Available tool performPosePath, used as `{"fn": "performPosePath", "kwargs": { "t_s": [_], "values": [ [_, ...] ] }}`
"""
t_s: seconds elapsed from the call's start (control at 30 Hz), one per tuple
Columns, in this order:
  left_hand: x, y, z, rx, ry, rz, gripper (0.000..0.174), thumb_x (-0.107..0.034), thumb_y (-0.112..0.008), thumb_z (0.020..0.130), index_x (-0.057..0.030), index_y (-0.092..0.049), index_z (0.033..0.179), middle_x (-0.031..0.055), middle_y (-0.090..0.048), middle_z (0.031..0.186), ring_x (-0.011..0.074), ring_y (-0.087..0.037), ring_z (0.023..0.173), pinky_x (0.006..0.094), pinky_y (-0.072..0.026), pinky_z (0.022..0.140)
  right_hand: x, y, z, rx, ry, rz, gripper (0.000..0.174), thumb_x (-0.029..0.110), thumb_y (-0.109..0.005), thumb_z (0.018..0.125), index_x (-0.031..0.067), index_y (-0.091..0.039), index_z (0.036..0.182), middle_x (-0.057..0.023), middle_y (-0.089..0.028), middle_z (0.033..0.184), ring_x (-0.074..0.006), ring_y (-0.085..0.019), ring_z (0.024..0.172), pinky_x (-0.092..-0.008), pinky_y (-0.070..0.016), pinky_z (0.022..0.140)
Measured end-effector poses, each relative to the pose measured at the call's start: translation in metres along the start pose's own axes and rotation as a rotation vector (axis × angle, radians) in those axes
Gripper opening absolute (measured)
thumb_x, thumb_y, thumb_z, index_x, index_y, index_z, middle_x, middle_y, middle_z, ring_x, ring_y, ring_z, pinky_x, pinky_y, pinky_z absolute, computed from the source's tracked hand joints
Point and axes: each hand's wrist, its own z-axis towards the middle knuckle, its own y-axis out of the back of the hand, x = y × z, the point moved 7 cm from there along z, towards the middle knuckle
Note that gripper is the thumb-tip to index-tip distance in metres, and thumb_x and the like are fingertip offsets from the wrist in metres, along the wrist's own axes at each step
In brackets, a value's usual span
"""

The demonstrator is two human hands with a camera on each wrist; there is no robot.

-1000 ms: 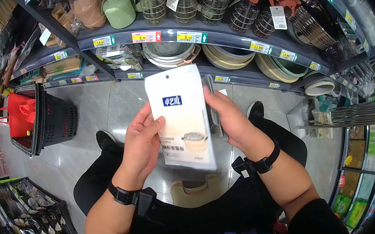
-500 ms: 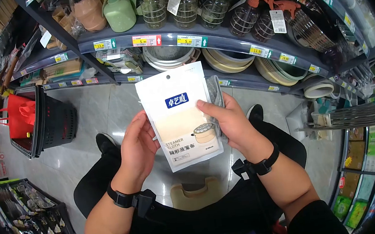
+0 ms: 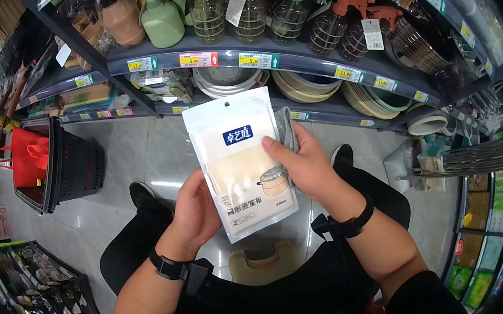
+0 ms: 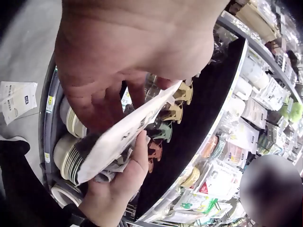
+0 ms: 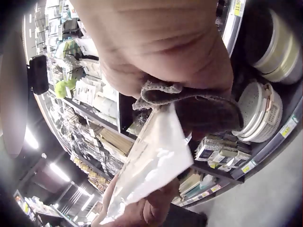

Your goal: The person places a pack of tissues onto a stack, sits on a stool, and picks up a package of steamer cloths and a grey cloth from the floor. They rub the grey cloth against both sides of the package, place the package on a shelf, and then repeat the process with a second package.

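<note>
A flat white packet of steamer cloth [image 3: 228, 172] is held up before the person's body in the head view, its printed front facing the camera. The right hand [image 3: 309, 166] grips its right edge, with the thumb pressed on the front. A folded grey cloth [image 3: 286, 129] is in the same hand, behind the packet. At the packet's lower left edge is the left hand [image 3: 195, 210], its fingertips hidden behind it. From the left wrist, its fingers [image 4: 111, 104] reach loosely along the packet [image 4: 118, 139], seen nearly edge-on.
Spray bottles [image 3: 254, 20] line a shelf ahead, with stacked basins [image 3: 305, 82] on the level below. A black shopping basket [image 3: 81, 158] holding a red bag [image 3: 28, 159] stands on the left floor. A beige stool [image 3: 264, 266] is between the legs.
The packet has turned to face the camera squarely and sunk slightly. The left thumb has come off its front. The right thumb has moved onto the front.
</note>
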Motion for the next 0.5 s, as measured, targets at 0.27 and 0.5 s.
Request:
{"fn": "performPosePath", "kwargs": {
  "t_s": [0.27, 0.5],
  "values": [
    [-0.003, 0.0, -0.004, 0.047, 0.023, -0.169, 0.073, -0.056, -0.035, 0.112, -0.003, -0.042, 0.161, 0.0203, -0.055, 0.157, 0.0355, -0.059, 0.14, 0.0478, -0.0482, 0.118, 0.001, -0.001, 0.001, 0.027, 0.098, -0.044, 0.045, 0.024, -0.074, 0.103, -0.0017, -0.054, 0.135, -0.0096, -0.071, 0.12, -0.0131, -0.067, 0.107, -0.0307, -0.0543, 0.093],
    [-0.009, -0.011, -0.006, 0.092, -0.028, -0.192, 0.083, -0.069, -0.032, 0.109, -0.0098, -0.036, 0.166, 0.0176, -0.048, 0.164, 0.037, -0.054, 0.144, 0.052, -0.0476, 0.118, 0.016, -0.001, -0.007, -0.034, 0.258, -0.311, 0.053, 0.031, -0.076, 0.102, -0.0022, -0.054, 0.136, -0.0112, -0.07, 0.12, -0.0151, -0.065, 0.109, -0.032, -0.052, 0.096]
  ]
}}
